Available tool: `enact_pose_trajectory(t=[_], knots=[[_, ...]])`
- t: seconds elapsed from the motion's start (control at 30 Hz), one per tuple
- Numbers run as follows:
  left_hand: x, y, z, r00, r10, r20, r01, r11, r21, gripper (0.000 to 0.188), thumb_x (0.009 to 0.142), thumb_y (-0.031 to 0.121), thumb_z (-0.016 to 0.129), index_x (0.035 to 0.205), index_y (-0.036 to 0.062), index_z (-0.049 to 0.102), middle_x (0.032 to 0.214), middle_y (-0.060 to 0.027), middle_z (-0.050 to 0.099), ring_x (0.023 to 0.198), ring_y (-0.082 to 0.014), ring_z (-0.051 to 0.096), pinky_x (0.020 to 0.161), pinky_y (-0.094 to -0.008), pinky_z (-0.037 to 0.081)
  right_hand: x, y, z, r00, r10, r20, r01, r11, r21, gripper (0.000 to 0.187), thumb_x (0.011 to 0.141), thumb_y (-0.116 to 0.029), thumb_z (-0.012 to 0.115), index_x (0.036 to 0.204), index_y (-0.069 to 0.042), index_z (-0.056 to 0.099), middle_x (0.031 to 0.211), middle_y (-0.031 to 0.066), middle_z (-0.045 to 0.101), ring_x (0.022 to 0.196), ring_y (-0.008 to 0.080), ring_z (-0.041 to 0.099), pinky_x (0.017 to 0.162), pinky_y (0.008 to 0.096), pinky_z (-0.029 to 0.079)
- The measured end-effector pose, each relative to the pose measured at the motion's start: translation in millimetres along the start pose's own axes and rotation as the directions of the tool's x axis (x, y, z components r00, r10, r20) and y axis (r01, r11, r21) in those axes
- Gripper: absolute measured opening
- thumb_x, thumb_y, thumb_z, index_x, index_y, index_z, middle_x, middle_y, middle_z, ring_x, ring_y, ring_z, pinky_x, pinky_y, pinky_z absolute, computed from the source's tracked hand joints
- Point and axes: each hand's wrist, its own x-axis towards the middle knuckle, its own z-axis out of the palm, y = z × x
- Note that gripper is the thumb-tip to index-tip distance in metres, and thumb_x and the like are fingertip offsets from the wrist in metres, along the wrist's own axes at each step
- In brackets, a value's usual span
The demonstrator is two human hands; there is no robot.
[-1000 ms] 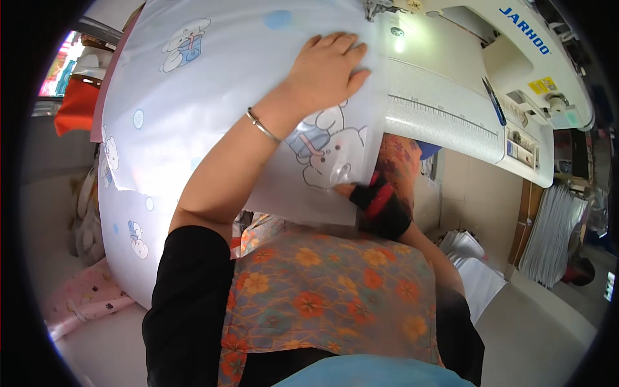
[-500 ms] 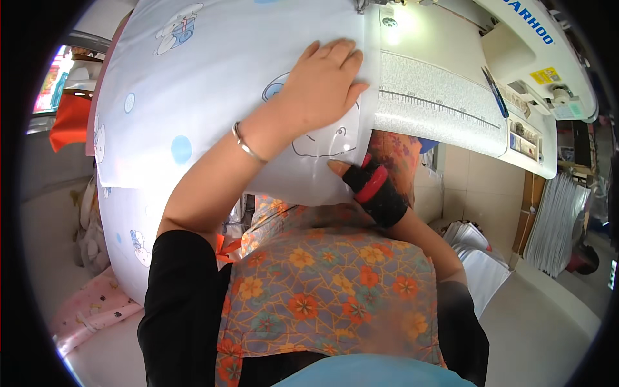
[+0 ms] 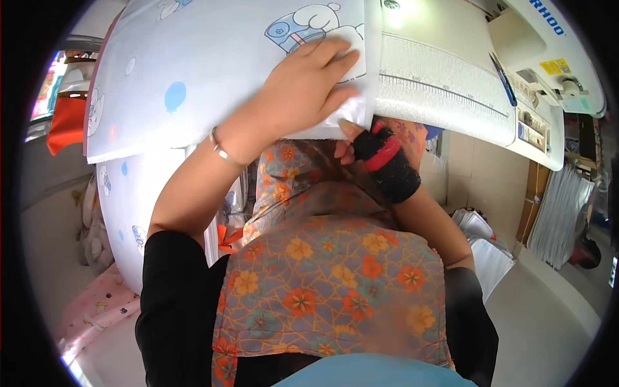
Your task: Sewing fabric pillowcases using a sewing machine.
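A pale blue-white cloth with cartoon figures and blue dots lies over the left of the sewing table. My left hand rests on it near its right edge, palm down with fingers apart. A metal bangle circles that wrist. My right hand wears a black and red wrap. Its thumb and fingers close on the cloth's near right corner, at the table's front edge. The thumb lies on top, and part of the other fingers shows below. Bunched, shiny cloth fills the small gap between the two hands.
A white sewing machine stands at the far right, beside a table edge with a ruler scale. Small blue-black snips lie there. More printed cloth hangs at the left. Stacked pale sheets stand at the right.
The cloth has slid away from me, its near edge now close to the table's front. My right hand has moved slightly away with the corner. My left hand stays on the cloth.
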Motion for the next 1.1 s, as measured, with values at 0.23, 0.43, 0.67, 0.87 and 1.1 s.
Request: enact_pose_trajectory(t=[0.23,0.43,0.67,0.87,1.1], knots=[[-32,19,-1,0.996,0.067,-0.053,-0.053,0.974,0.221,0.047,0.077,0.008,0.058,0.123,-0.0036,0.059,0.126,-0.0177,0.060,0.119,-0.0326,0.056,0.104,-0.0420,0.045,-12,-21,-19,0.999,-0.040,-0.011,0.033,0.935,-0.353,0.015,0.093,-0.016,0.064,0.097,-0.002,0.066,0.079,0.0075,0.068,0.074,0.0137,0.066,0.063,0.0275,0.054],[-32,24,2,0.997,0.047,-0.069,-0.031,0.975,0.222,0.051,0.073,0.002,0.061,0.124,-0.0016,0.060,0.127,-0.0175,0.060,0.120,-0.0320,0.056,0.104,-0.0414,0.046,-1,-8,-62,0.320,-0.924,0.212,0.491,-0.030,-0.871,0.020,0.079,-0.006,0.072,0.099,-0.006,0.069,0.104,0.0133,0.068,0.092,0.0289,0.065,0.076,0.0347,0.053],[-34,32,5,0.994,-0.007,-0.106,0.020,0.993,0.119,0.061,0.067,0.003,0.066,0.127,-0.0029,0.056,0.130,-0.0181,0.057,0.125,-0.0333,0.052,0.108,-0.0460,0.041,33,-28,-38,0.229,-0.792,0.565,0.503,-0.401,-0.766,0.036,0.067,-0.011,0.067,0.103,-0.012,0.068,0.108,0.0104,0.065,0.097,0.0332,0.062,0.080,0.0437,0.051],[-121,-31,-38,0.959,-0.217,-0.181,0.275,0.870,0.409,0.064,0.064,-0.016,0.049,0.126,-0.0028,0.059,0.127,-0.0181,0.060,0.122,-0.0334,0.054,0.105,-0.0434,0.042,26,-26,-32,0.237,-0.796,0.558,0.566,-0.354,-0.745,0.031,0.068,-0.009,0.066,0.098,-0.006,0.066,0.099,0.0100,0.065,0.087,0.0306,0.062,0.076,0.0435,0.051],[-165,-96,-93,0.938,-0.278,-0.206,0.345,0.769,0.538,0.057,0.070,-0.018,0.050,0.121,0.0022,0.065,0.120,-0.0143,0.065,0.108,-0.0303,0.064,0.096,-0.0387,0.052,23,-35,-21,0.381,-0.773,0.507,0.529,-0.268,-0.806,0.037,0.068,0.002,0.063,0.104,-0.002,0.067,0.105,0.0154,0.065,0.098,0.0347,0.063,0.085,0.0450,0.052]])
